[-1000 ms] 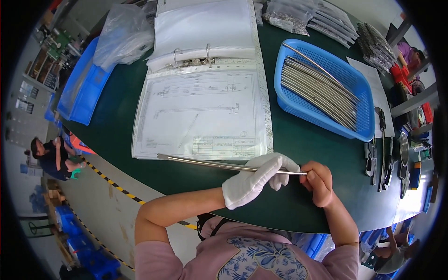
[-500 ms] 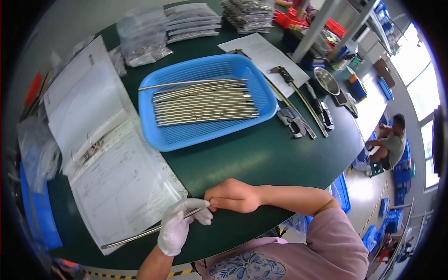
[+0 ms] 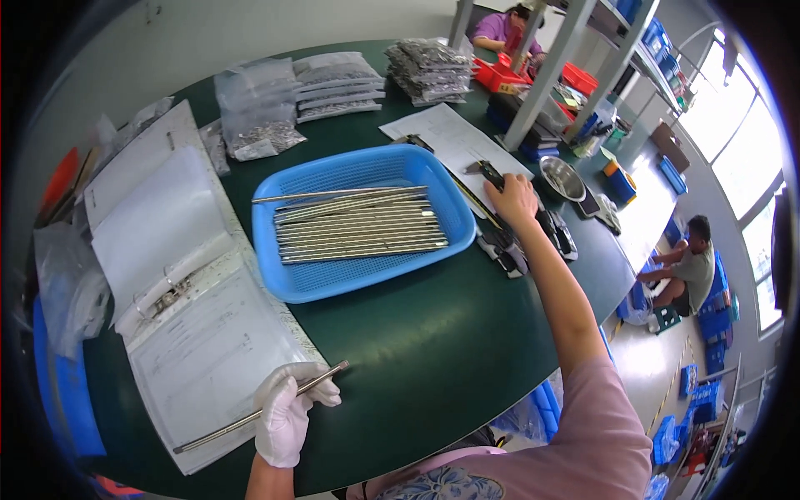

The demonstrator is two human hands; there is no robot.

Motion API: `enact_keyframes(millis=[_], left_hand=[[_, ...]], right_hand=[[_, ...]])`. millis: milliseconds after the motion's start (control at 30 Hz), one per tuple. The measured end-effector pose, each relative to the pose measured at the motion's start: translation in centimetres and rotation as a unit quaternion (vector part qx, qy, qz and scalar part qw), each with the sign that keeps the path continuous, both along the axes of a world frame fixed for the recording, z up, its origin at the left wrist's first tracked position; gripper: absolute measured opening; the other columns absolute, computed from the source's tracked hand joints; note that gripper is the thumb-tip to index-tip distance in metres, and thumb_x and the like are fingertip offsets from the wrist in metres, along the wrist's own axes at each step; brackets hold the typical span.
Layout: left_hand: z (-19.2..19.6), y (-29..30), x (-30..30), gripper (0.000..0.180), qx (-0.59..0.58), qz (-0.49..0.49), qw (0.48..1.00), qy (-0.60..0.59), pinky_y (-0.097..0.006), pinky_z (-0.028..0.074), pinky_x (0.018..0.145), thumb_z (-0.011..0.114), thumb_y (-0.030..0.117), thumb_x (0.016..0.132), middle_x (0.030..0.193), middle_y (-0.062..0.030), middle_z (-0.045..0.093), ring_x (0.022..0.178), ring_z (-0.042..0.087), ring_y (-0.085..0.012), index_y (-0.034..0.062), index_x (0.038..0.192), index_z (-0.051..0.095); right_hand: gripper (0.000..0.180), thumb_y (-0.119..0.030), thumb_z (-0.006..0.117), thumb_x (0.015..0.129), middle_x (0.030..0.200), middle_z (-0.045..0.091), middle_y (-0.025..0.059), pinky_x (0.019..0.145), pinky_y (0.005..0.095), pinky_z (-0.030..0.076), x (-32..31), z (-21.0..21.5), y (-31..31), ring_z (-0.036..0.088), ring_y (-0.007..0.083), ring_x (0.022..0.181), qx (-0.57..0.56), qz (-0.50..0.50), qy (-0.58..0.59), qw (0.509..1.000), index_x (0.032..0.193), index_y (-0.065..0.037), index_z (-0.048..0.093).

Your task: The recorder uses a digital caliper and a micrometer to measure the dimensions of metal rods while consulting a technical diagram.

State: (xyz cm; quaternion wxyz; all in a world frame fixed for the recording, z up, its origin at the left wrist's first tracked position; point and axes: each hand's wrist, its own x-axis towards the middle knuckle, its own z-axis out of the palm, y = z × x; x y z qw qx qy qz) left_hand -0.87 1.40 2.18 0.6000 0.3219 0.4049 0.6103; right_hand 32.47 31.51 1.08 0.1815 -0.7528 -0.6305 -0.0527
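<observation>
My left hand (image 3: 283, 417), in a white glove, is closed round the middle of a thin metal rod (image 3: 221, 429). The rod slants over the open binder (image 3: 212, 358), its upper end sticking out past my fingers. My bare right hand (image 3: 514, 200) reaches out to the right, fingers bent over a caliper (image 3: 492, 173) on a paper sheet (image 3: 442, 133); the hand hides part of the tool. Between my hands and the back of the table, a blue plastic basket (image 3: 367, 286) holds several similar metal rods (image 3: 358, 225) lying side by side.
More measuring tools (image 3: 502, 254) lie right of the basket, near a metal bowl (image 3: 562, 179). Stacked bags of small parts (image 3: 337, 87) line the back. Grey shelf posts (image 3: 546, 83) rise at the back right, with red bins (image 3: 498, 75) behind. Two other people sit farther off.
My right hand has left the rod's end and stretched away to the right, onto the caliper. My left hand still holds the rod. The view has shifted slightly.
</observation>
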Motion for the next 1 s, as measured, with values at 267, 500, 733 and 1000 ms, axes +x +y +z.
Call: enact_keyframes(millis=[267,500,733,1000], left_hand=[[0.7,0.2,-1.1,0.039,-0.008,0.005,1.0,-0.018,-0.033,0.047,0.074,0.038,0.026,0.09,0.082,-0.0175,0.06,0.073,0.06,-0.022,-0.0081,0.1,0.053],[0.6,0.1,-1.0,0.037,-0.018,0.01,1.0,-0.012,-0.033,0.049,0.071,0.04,0.026,0.089,0.083,-0.0191,0.061,0.072,0.061,-0.0232,-0.0075,0.098,0.053],[0.3,-0.7,-1.5,0.037,-0.045,0.042,0.998,-0.012,-0.033,0.049,0.069,0.04,0.025,0.089,0.082,-0.0197,0.061,0.072,0.06,-0.0241,-0.0079,0.099,0.052],[0.6,0.2,-1.3,0.037,-0.004,-0.019,0.999,-0.047,-0.033,0.048,0.077,0.037,0.021,0.09,0.092,-0.0216,0.061,0.081,0.061,-0.024,-0.01,0.104,0.05]], right_hand=[[0.046,-0.038,0.059,0.077,0.107,0.053,0.0189,0.083,0.0432,0.042,0.7,-0.4,2.0,0.05,0.034,0.103,-0.017,-0.042,-0.041,0.998,0.101,0.0,0.054],[0.045,-0.036,0.06,0.078,0.093,0.06,0.0157,0.072,0.0422,0.044,2.2,3.3,-0.8,0.057,0.0335,0.087,0.06,0.073,0.148,0.984,0.11,-0.01,0.043],[0.042,-0.018,0.067,0.07,0.084,0.059,0.0118,0.06,0.0334,0.046,-4.2,9.9,-10.6,0.059,0.0264,0.071,0.071,0.439,0.145,0.884,0.109,-0.01,0.052],[0.048,-0.048,0.072,0.055,0.056,0.049,0.0024,0.042,0.0302,0.037,-7.2,6.7,-17.3,0.05,0.0196,0.047,0.159,0.545,-0.043,0.822,0.077,-0.007,0.059]])
